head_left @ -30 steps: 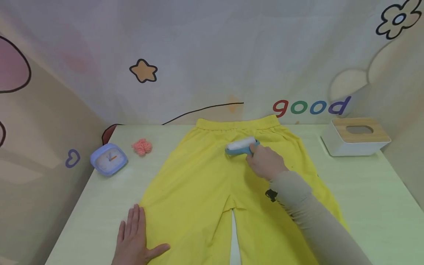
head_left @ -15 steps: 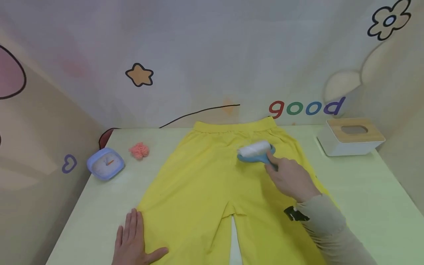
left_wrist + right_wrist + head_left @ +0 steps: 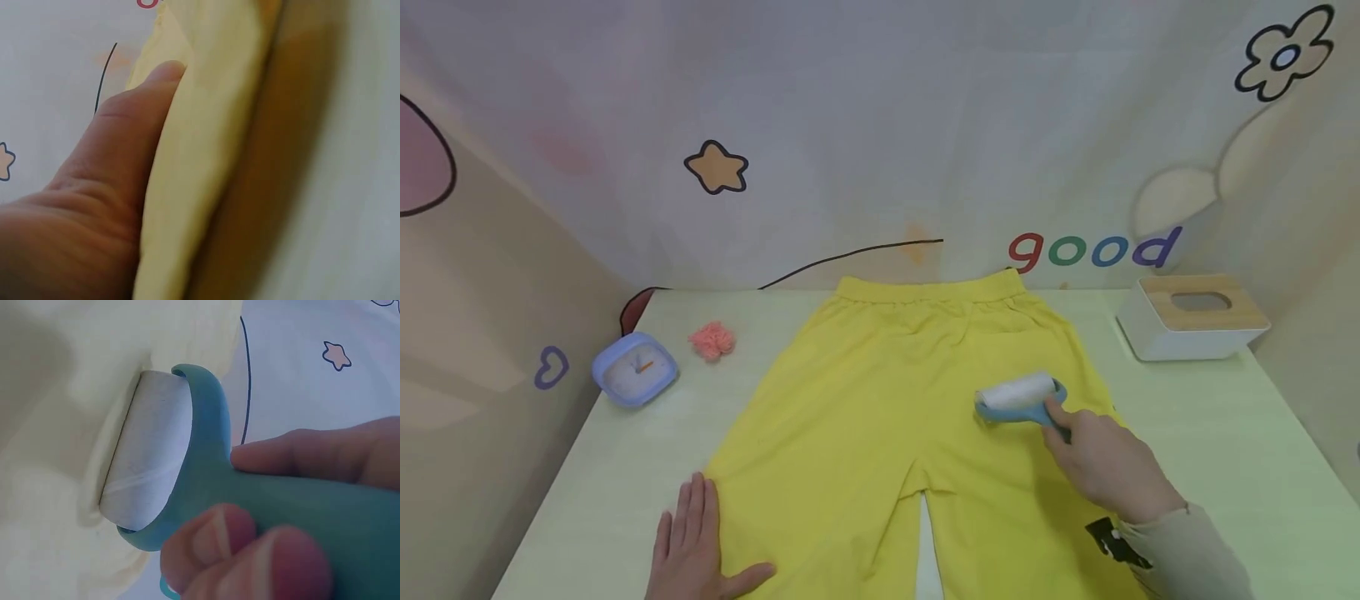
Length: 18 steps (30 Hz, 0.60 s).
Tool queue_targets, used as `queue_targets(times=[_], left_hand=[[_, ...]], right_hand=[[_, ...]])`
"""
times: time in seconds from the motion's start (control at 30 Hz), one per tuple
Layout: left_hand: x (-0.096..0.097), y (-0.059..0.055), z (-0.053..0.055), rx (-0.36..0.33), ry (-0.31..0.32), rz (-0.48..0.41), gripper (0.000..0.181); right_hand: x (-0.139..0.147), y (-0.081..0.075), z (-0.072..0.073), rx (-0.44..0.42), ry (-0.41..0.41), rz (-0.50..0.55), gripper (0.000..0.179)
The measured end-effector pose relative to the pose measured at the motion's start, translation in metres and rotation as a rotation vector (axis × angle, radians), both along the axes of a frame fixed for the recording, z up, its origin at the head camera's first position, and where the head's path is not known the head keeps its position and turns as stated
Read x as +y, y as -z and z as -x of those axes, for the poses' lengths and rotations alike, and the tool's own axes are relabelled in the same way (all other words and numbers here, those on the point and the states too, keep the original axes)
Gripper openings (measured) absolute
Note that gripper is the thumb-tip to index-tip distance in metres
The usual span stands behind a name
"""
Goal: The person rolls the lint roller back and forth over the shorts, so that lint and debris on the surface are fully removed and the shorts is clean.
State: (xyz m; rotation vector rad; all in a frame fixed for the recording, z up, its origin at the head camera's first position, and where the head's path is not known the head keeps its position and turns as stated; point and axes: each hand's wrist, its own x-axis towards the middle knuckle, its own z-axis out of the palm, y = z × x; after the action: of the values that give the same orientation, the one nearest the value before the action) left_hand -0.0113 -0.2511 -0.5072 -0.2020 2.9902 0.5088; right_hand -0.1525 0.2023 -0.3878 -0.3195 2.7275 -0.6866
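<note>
Yellow trousers (image 3: 820, 433) lie spread out, waistband towards the back wall. My right hand (image 3: 1108, 462) grips the blue handle of a lint roller (image 3: 1018, 393) over the trousers' right leg. In the right wrist view the white roll of the lint roller (image 3: 150, 447) presses against the cloth, with fingers curled round the teal handle. My left hand (image 3: 688, 546) rests flat at the left edge of the trousers, fingers straight and thumb spread on the fabric. The left wrist view shows the left thumb (image 3: 119, 131) lying along the yellow cloth (image 3: 194, 144).
A blue square clock (image 3: 635, 369) and a pink crumpled puff (image 3: 712, 341) sit at the back left of the pale table (image 3: 595, 483). A white tissue box (image 3: 1195, 337) with a wooden lid stands at the back right. A printed curtain (image 3: 850, 125) hangs behind.
My right hand has drawn the lint roller from near the waistband down and to the right, onto the right leg. The left hand stays at the trousers' left edge.
</note>
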Motion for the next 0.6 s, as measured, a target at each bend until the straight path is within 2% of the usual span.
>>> queue_targets(times=[0.17,0.4,0.5,0.6], left_hand=[[0.001,-0.005,0.001,-0.044,-0.006,-0.029,0.142],[0.0,-0.006,0.003,-0.093,-0.012,-0.031,0.144],[0.0,-0.006,0.003,-0.091,-0.013,-0.029,0.143],[-0.001,-0.005,0.003,-0.085,-0.015,-0.026,0.143]], right_hand=[[-0.01,-0.005,0.023,0.048,-0.034,-0.034,0.051],[-0.023,0.001,0.058,0.038,-0.039,-0.048,0.053],[-0.027,0.009,0.068,0.034,-0.022,-0.03,0.054],[-0.029,0.016,0.071,0.025,-0.005,-0.015,0.056]])
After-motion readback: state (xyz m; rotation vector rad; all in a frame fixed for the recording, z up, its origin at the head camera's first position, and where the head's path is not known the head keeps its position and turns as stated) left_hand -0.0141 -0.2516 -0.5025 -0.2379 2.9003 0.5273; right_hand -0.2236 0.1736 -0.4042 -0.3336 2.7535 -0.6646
